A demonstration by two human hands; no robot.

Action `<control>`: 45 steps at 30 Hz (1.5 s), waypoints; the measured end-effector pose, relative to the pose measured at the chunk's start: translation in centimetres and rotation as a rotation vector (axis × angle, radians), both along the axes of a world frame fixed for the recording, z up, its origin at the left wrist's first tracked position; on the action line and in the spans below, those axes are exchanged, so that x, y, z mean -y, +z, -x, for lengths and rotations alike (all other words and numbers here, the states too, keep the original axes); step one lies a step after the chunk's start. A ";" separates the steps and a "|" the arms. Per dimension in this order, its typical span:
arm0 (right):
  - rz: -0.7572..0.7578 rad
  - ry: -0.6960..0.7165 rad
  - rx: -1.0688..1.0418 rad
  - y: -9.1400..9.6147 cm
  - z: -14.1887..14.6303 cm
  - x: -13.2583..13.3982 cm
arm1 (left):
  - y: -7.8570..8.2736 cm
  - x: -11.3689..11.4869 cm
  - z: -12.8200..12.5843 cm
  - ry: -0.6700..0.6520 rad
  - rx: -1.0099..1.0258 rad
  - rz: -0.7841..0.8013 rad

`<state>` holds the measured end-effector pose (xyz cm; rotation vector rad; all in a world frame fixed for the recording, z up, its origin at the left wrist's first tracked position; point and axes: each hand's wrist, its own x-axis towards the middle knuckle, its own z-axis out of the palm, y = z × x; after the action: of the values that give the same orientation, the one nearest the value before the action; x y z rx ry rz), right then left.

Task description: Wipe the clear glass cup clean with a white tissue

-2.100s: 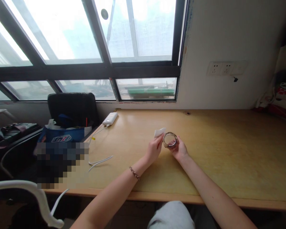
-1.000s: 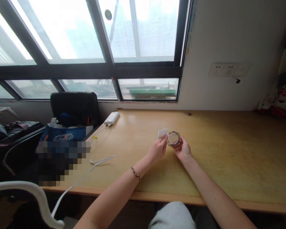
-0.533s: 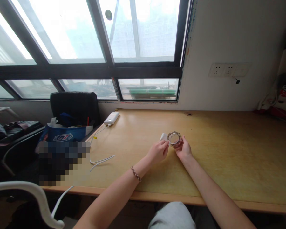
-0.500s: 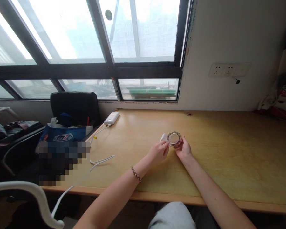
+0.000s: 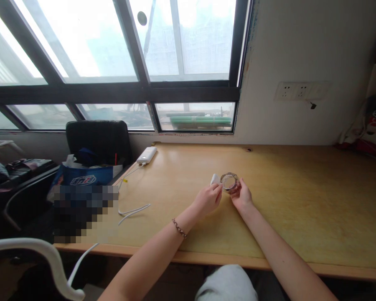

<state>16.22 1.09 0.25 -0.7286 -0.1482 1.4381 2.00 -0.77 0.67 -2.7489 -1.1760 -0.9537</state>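
Over the middle of the wooden table (image 5: 288, 188), my right hand (image 5: 242, 195) holds up a small round see-through thing (image 5: 229, 182) with a dark, wavy-edged ring around a clear centre; its exact kind cannot be told. My fingers curl around its right and lower side. My left hand (image 5: 208, 196), with a braided band on the wrist, is closed on a small white piece (image 5: 215, 179) that sticks up above the fingers. These fingertips are right at the round thing's left edge, where touching cannot be told from apart.
A white power bank (image 5: 147, 155) lies at the table's back left corner with a white cable (image 5: 134, 210) running from it. Left of the table stands a black chair (image 5: 97, 138) with a blue bag (image 5: 84, 177). A white curved tube (image 5: 47, 251) crosses the lower left.
The white piece in my left hand has tilted slightly more upright. Both hands and the round thing stay almost where they were.
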 end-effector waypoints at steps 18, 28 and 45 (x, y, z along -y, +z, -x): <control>-0.042 0.006 0.093 -0.5 0.1 -0.1 | 0.0 0.2 0.3 -0.069 -0.004 -0.067; 0.017 0.000 0.032 -0.3 0.4 0.0 | -0.2 -0.7 0.4 0.063 -0.050 -0.036; 0.013 0.130 0.064 -0.3 0.9 0.5 | -0.3 -0.7 0.3 -0.031 0.186 0.206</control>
<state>15.30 0.56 -0.09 -0.7883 -0.2394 1.5408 1.72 -0.11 0.38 -2.8955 -1.3324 -1.1775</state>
